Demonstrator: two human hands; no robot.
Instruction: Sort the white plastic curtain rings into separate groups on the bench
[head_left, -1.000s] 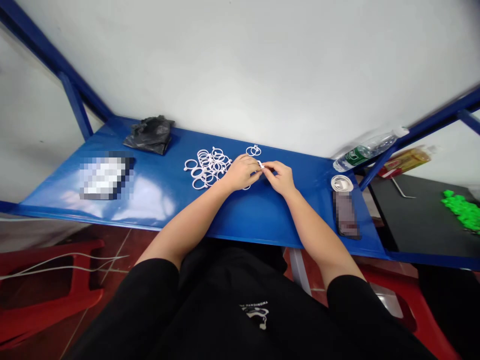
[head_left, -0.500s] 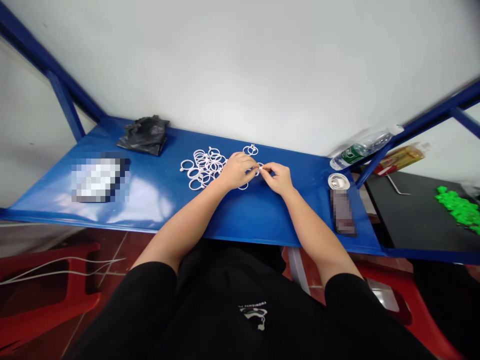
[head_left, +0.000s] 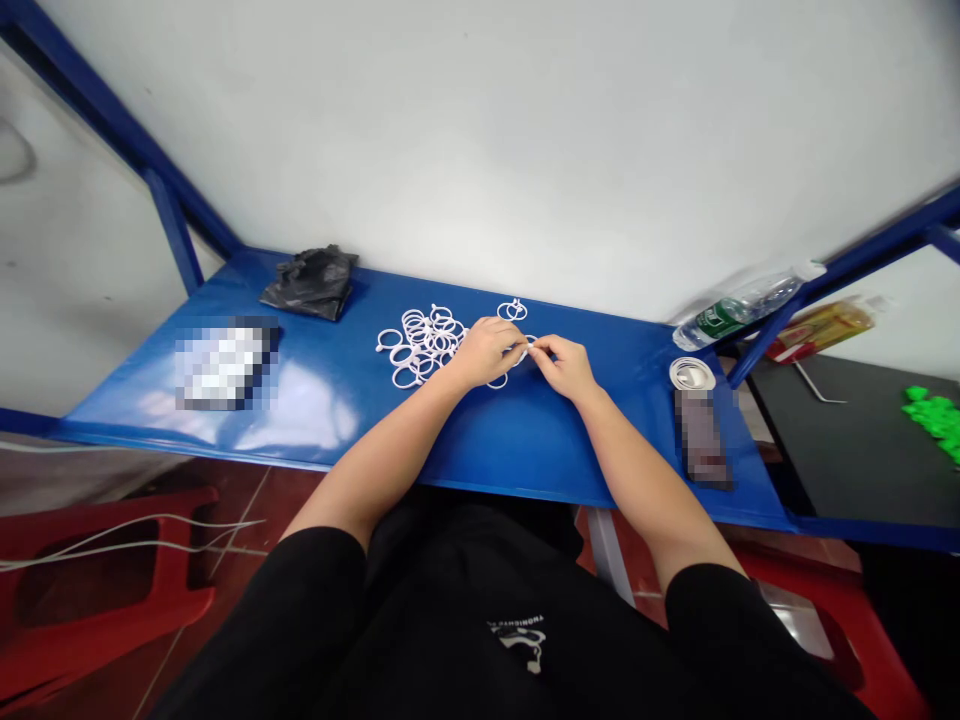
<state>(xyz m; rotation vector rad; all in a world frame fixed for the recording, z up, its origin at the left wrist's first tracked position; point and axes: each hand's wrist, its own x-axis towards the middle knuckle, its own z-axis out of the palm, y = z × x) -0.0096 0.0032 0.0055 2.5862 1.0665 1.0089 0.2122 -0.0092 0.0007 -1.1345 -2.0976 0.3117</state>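
Note:
My left hand point(head_left: 486, 350) and my right hand point(head_left: 568, 364) meet over the blue table point(head_left: 337, 410), fingers pinched together on a small white plastic ring point(head_left: 525, 348) held between them. A pile of several white rings point(head_left: 420, 342) lies just left of my left hand. A single ring piece point(head_left: 512, 310) lies a little beyond my hands, near the wall.
A crumpled black bag point(head_left: 311, 281) lies at the back left and a blurred flat object point(head_left: 225, 365) at the left. To the right are a round metal lid point(head_left: 691, 374), a dark blurred object point(head_left: 701, 440), a lying water bottle point(head_left: 742, 303) and green pieces point(head_left: 934, 415) on a black table.
Both hands stay pinched together on the ring with only slight finger movement. The view has shifted a little.

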